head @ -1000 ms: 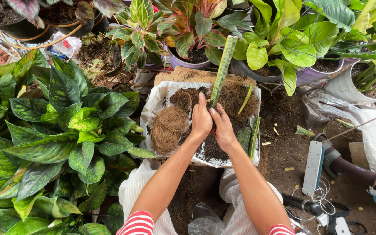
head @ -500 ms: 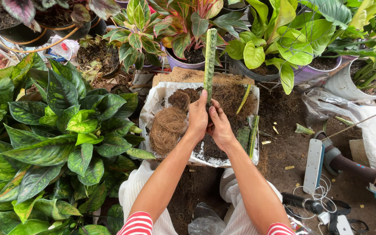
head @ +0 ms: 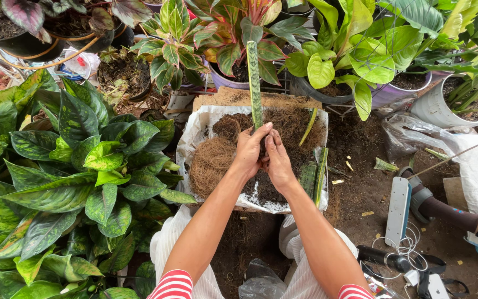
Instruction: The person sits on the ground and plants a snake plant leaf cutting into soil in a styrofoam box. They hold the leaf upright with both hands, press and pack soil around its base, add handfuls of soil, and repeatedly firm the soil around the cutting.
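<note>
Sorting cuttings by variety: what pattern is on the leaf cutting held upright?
Green, mottled with paler crossbands, on the leaf cutting; head view.

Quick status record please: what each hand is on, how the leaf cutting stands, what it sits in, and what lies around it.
left hand: grips the base of the leaf cutting
right hand: pressed against the same base, touching the left hand
leaf cutting: long, mottled green, upright
tray: white-lined, holds dark soil and a clump of coconut fibre
in tray, right side: more green cuttings lying flat
left of tray: big spotted-leaf plant
right of tray: white power strip on the ground
</note>
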A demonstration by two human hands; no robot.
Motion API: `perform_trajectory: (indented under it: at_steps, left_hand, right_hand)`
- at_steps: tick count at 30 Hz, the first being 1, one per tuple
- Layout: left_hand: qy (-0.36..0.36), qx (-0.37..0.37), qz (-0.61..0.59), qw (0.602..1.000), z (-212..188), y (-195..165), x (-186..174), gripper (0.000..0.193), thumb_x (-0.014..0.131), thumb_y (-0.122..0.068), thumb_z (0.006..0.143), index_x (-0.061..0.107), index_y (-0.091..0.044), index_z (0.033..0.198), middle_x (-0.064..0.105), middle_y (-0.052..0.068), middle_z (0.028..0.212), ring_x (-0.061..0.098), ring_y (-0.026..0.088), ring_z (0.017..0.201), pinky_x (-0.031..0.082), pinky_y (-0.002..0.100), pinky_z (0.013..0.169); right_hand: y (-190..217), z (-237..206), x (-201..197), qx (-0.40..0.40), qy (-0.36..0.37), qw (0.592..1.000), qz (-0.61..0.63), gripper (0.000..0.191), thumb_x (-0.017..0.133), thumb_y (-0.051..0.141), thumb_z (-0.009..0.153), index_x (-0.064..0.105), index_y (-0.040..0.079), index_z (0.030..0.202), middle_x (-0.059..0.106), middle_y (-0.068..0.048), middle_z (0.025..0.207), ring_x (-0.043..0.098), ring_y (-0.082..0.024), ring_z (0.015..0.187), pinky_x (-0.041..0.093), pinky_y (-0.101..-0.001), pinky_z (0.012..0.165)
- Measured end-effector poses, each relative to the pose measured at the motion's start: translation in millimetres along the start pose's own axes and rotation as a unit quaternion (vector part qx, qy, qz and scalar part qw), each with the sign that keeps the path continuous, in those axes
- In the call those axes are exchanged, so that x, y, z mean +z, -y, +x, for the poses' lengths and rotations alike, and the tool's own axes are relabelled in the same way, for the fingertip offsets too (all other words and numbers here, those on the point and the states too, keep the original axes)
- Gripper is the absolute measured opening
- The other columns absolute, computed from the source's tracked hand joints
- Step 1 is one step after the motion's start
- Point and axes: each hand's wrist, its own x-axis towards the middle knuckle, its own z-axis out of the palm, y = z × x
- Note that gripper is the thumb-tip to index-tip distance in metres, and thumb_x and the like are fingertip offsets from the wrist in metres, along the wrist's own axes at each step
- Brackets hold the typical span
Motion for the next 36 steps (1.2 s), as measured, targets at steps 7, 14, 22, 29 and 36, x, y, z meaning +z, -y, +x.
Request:
perform_trajectory:
  at_steps: [7, 14, 22, 29, 36]
  left_hand:
    - [-0.015, 0.012, 0.033, 0.999, 0.3, 0.8, 8.2, 0.025, 0.066, -0.026, 0.097, 0.074, -0.002, 0.094, 0.068, 0.006, 0.073, 0.061, 0.01, 0.06, 0.047, 0.024, 0.05]
    - [0.016, 0.056, 0.014, 0.998, 0.6, 7.9, 7.8, 0.035, 0.067, -0.031, 0.101, 0.065, -0.003, 0.08, 0.069, 0.007, 0.073, 0.066, 0.013, 0.063, 0.053, 0.027, 0.058]
    - [0.002, 0.072, 0.014, 0.997, -5.7, 1.1, 10.0, 0.032, 0.068, -0.03, 0.102, 0.066, -0.004, 0.082, 0.067, 0.005, 0.073, 0.064, 0.012, 0.062, 0.05, 0.027, 0.056]
    - [0.034, 0.099, 0.073, 0.992, -12.5, -2.3, 16.8, 0.034, 0.065, -0.029, 0.102, 0.07, -0.001, 0.083, 0.07, 0.006, 0.073, 0.066, 0.012, 0.064, 0.053, 0.028, 0.06]
    - [-0.009, 0.084, 0.056, 0.995, -8.7, 2.6, 14.8, 0.032, 0.067, -0.029, 0.101, 0.071, -0.003, 0.084, 0.069, 0.002, 0.073, 0.062, 0.008, 0.062, 0.048, 0.025, 0.058]
  right_hand:
    - [2.6, -2.7, -1.8, 0.008, 0.004, 1.0, -0.005, 0.036, 0.048, 0.042, 0.107, 0.051, 0.023, 0.138, 0.057, 0.008, 0.094, 0.056, -0.005, 0.072, 0.051, -0.027, 0.065]
    - [8.0, -4.8, -2.7, -0.012, 0.037, 0.997, 0.06, 0.037, 0.053, 0.035, 0.108, 0.051, 0.02, 0.142, 0.061, 0.007, 0.114, 0.061, -0.008, 0.088, 0.054, -0.0294, 0.073]
    - [10.1, -0.8, 3.4, -0.039, 0.044, 0.996, 0.063, 0.043, 0.053, 0.032, 0.106, 0.047, 0.021, 0.148, 0.062, 0.008, 0.125, 0.06, -0.006, 0.103, 0.053, -0.027, 0.076]
    - [1.8, -3.9, -4.2, -0.019, 0.04, 0.99, 0.137, 0.038, 0.052, 0.036, 0.11, 0.051, 0.021, 0.146, 0.062, 0.003, 0.123, 0.062, -0.012, 0.106, 0.056, -0.0341, 0.084]
    - [11.1, -3.5, 6.9, -0.025, 0.006, 0.996, 0.085, 0.047, 0.054, 0.041, 0.103, 0.048, 0.025, 0.147, 0.061, 0.007, 0.119, 0.063, -0.007, 0.099, 0.058, -0.0283, 0.076]
